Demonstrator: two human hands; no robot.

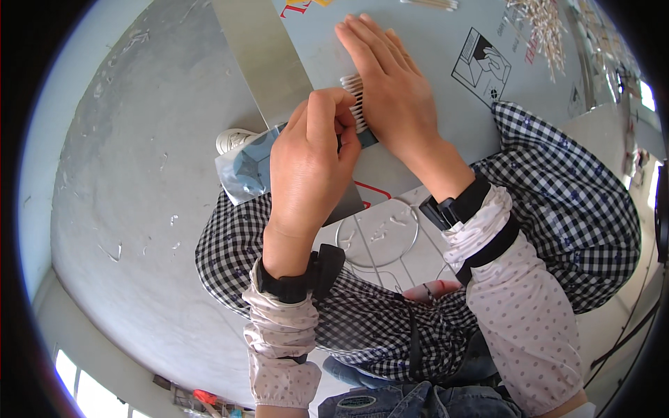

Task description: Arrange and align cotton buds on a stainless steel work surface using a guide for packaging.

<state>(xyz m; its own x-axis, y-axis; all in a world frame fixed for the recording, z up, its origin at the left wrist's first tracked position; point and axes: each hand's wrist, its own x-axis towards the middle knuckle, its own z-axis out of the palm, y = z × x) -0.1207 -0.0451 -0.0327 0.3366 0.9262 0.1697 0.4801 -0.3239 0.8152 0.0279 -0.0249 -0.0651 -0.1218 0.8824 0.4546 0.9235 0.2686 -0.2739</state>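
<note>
A short row of white-tipped cotton swabs point(354, 97) lies on the grey printed board point(446, 132), between my two hands. My left hand point(310, 150) is closed, thumb and forefinger pinched together at the near end of the row. A clear, bluish plastic bag point(244, 169) runs out from under this hand to the left; the gripped part is hidden by the fingers. My right hand point(397, 90) lies flat on the board with its fingers stretched out and away from me, its edge against the right side of the swabs.
A loose heap of cotton swabs point(540, 31) lies at the far right, and a few more swabs point(432, 4) at the top edge. Below the board are a stool's metal ring point(416, 226) and my checked apron point(557, 202). Scraps litter the floor point(146, 174) at left.
</note>
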